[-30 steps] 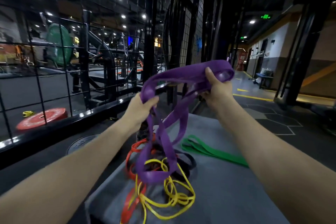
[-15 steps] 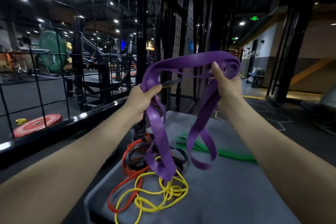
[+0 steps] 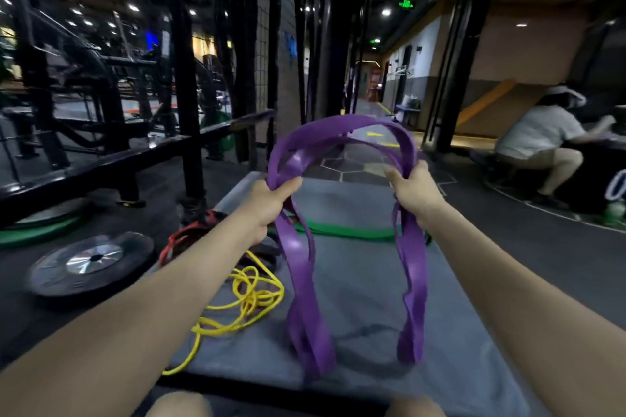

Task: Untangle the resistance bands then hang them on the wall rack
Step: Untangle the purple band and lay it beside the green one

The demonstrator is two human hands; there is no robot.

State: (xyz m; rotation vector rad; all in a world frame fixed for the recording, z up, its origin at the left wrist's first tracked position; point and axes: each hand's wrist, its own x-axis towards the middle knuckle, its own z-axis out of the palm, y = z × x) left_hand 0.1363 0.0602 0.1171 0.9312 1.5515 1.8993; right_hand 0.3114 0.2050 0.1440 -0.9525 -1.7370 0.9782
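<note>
Both my hands hold a wide purple band [image 3: 342,132] up over the grey mat [image 3: 366,281]. My left hand [image 3: 271,203] grips one side, my right hand [image 3: 415,193] grips the other. The band arches between them, and two loops hang down, their ends reaching the mat. A thin yellow band [image 3: 250,294] lies in a loose tangle on the mat's left part. Red and black bands [image 3: 189,237] lie piled behind my left forearm, partly hidden. A green band [image 3: 342,230] lies flat across the far part of the mat.
A weight plate [image 3: 91,261] lies on the floor at left, with a green plate [image 3: 37,230] beyond it. Black rack frames and wire mesh [image 3: 186,95] stand at left and ahead. A crouching person [image 3: 538,142] is at far right. My knees show at the bottom edge.
The purple band has come free of the pile on the mat. My hands have moved apart and lower, and the view has swung right and down.
</note>
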